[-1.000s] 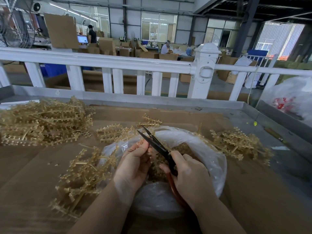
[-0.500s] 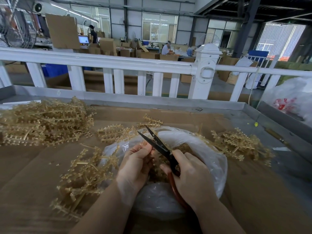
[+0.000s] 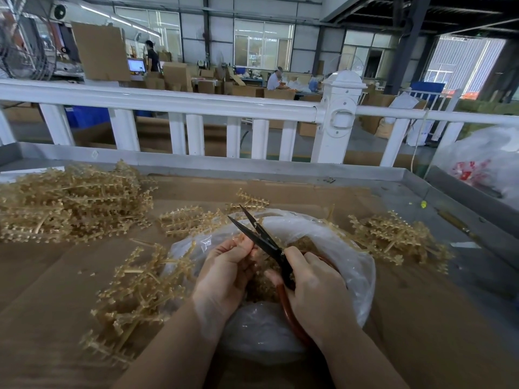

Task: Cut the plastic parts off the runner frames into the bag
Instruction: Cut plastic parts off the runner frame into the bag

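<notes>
We work over the open mouth of the clear plastic bag (image 3: 348, 265), which sits on the cardboard-covered desk (image 3: 56, 276) directly in front of us. Our left hand (image 3: 227, 273) pinches a small piece of runner frame between the fingertips, held just above the bag opening; the piece is mostly hidden by the fingers, so we cannot tell its exact lie. Our right hand (image 3: 317, 287) grips the red-handled scissors (image 3: 269, 242), fingers curled round the handle loops. The blades stand parted, with their long axis running up and to the left, away from us, and the tips past the left fingertips.

The key relation: the held piece lies just left of the blades, near the pivot. The cut parts already in the bag (image 3: 306, 242) lie directly below.

Uncut runner frames lie in a large pile (image 3: 70, 203) at far left, a loose cluster (image 3: 140, 287) beside our left wrist, and another heap (image 3: 393, 237) to the right of the bag. We judge the left hand nearer to the next frame.
</notes>
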